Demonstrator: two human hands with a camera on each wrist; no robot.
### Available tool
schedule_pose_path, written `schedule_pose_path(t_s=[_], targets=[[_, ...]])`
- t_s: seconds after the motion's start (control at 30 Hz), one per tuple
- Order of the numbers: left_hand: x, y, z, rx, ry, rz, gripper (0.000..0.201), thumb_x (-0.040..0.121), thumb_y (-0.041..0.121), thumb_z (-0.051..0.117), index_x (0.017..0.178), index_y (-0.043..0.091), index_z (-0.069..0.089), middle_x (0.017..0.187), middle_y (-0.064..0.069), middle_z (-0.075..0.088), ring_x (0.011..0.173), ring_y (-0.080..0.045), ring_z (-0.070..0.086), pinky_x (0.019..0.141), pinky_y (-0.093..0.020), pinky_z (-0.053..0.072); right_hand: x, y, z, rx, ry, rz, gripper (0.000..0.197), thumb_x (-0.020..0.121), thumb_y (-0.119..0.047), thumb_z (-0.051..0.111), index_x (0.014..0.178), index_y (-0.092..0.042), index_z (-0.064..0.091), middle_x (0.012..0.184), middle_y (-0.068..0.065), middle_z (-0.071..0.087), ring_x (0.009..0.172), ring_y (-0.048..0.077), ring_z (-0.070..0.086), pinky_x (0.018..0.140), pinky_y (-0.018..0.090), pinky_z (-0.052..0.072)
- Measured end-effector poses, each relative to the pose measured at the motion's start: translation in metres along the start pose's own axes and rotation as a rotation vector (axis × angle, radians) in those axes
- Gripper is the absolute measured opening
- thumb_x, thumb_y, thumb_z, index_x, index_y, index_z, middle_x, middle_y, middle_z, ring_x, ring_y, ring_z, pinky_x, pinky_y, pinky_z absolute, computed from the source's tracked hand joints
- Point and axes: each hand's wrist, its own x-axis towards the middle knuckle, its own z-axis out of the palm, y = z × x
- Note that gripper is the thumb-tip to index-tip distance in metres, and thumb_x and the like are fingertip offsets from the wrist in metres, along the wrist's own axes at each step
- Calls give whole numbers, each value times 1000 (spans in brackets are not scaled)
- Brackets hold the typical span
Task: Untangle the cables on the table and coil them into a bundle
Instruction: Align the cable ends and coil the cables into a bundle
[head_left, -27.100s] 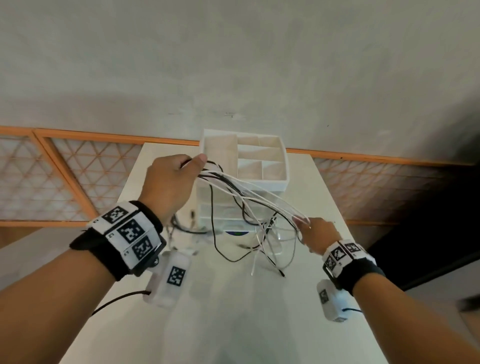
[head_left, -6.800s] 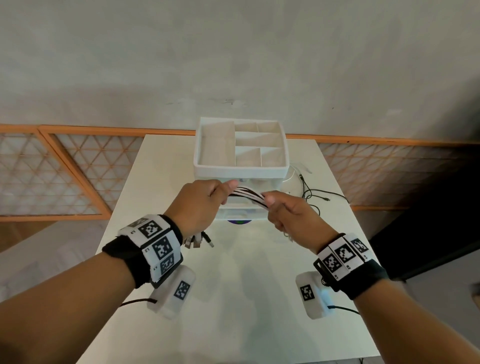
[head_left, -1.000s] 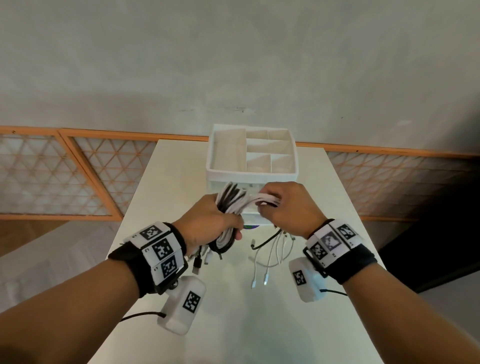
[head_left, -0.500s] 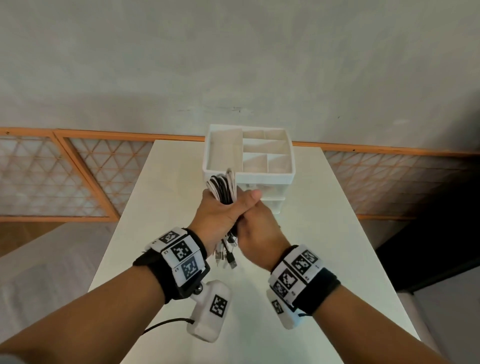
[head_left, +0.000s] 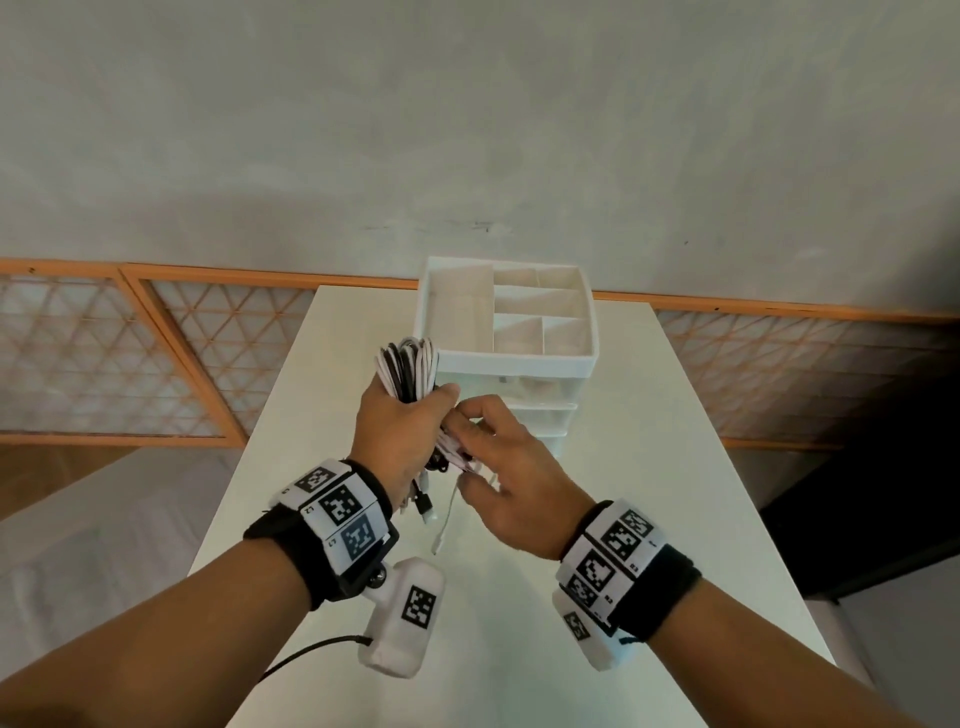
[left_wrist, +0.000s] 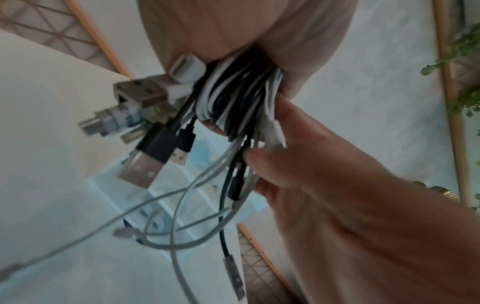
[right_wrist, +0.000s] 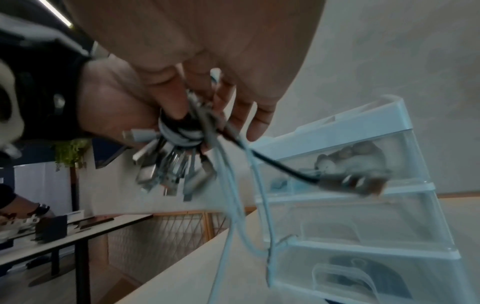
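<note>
A folded bundle of black and white cables (head_left: 408, 371) stands upright in my left hand (head_left: 400, 431), which grips it round the middle above the white table (head_left: 322, 467). Its looped top shows above my fist. USB plugs (left_wrist: 140, 164) hang below the fist, also seen as plugs (right_wrist: 166, 170) in the right wrist view. My right hand (head_left: 498, 467) sits just right of the left and pinches the loose cable strands (left_wrist: 233, 176) under the bundle. Several loose tails (head_left: 441, 525) dangle toward the table.
A white drawer organiser (head_left: 511, 332) with an open divided top tray stands just behind my hands. Its clear drawers (right_wrist: 363, 226) hold small items. An orange lattice railing (head_left: 156, 353) runs behind the table. Another table (right_wrist: 64, 232) with a person's hand stands far off.
My right hand has come out from under the left fist and now works the loose strands at the bundle's lower right. The left hand has kept its grip on the bundle.
</note>
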Motion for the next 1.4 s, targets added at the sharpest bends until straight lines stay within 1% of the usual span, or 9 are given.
schedule_pose_path(t_s=[0.23, 0.4, 0.57, 0.67, 0.77, 0.87, 1.13, 1.27, 1.4], targets=[[2, 0, -17, 307, -216, 171, 43, 71, 17, 70, 113, 20, 61, 93, 7, 70, 85, -13, 68, 75, -37, 58, 38, -29, -54, 136, 8, 220, 79, 90, -50, 63, 155, -39, 20, 152, -12, 41, 116, 6, 57, 91, 26, 53], [-6, 2, -12, 288, -279, 274, 55, 66, 18, 71, 119, 23, 53, 101, 5, 70, 93, -13, 70, 79, -42, 60, 48, -37, -37, 246, 59, 219, 53, 93, -33, 66, 144, -25, 51, 141, -7, 59, 128, 2, 54, 112, 34, 43], [-9, 11, -12, 248, -172, 306, 33, 72, 19, 56, 105, 15, 60, 83, 1, 68, 73, -16, 66, 59, -37, 55, 45, -34, -33, 341, 50, 236, 86, 84, -48, 70, 156, -38, 23, 150, -15, 48, 130, -4, 49, 111, 20, 39], [-4, 22, -16, 139, -159, 241, 9, 85, 9, 66, 93, 5, 67, 79, -12, 71, 72, -25, 70, 65, -44, 60, 32, -28, -28, 332, -102, 337, 113, 67, -57, 76, 158, -37, 11, 153, -18, 40, 131, -8, 41, 110, 18, 34], [-5, 33, -20, 102, -200, 250, 10, 91, 8, 66, 85, 1, 67, 76, -15, 72, 68, -21, 69, 66, -34, 58, 22, -12, -11, 203, -178, 378, 63, 67, -50, 87, 122, -36, 60, 110, -21, 68, 96, -7, 62, 88, 21, 48], [-5, 39, -23, 64, -220, 267, 14, 92, 10, 67, 79, 5, 66, 71, -16, 69, 65, -25, 65, 62, -35, 55, 19, 3, -2, 227, -134, 453, 33, 77, -46, 82, 77, -16, 68, 66, 4, 68, 55, 12, 59, 58, 22, 46], [-9, 39, -31, 91, -544, 51, 20, 85, 2, 70, 66, 7, 65, 60, -14, 63, 59, -27, 60, 63, -35, 54, 16, 24, -13, -64, -158, 499, 46, 87, -30, 73, 51, -5, 61, 41, -5, 40, 43, 9, 34, 57, 19, 39], [-17, 26, -21, 373, -654, 37, 9, 83, 14, 77, 87, 16, 69, 69, 0, 71, 65, -16, 67, 68, -32, 55, 34, 10, -30, -385, -237, 418, 20, 76, -19, 61, 58, -12, 63, 55, 4, 56, 56, 26, 52, 52, 25, 37], [-17, 19, -15, 386, -647, 37, 35, 78, 17, 82, 108, 20, 65, 99, 2, 74, 95, -12, 70, 86, -30, 55, 41, 1, -37, -506, -244, 394, 26, 74, -21, 59, 54, -19, 42, 60, 2, 50, 58, 24, 48, 52, 28, 34]])
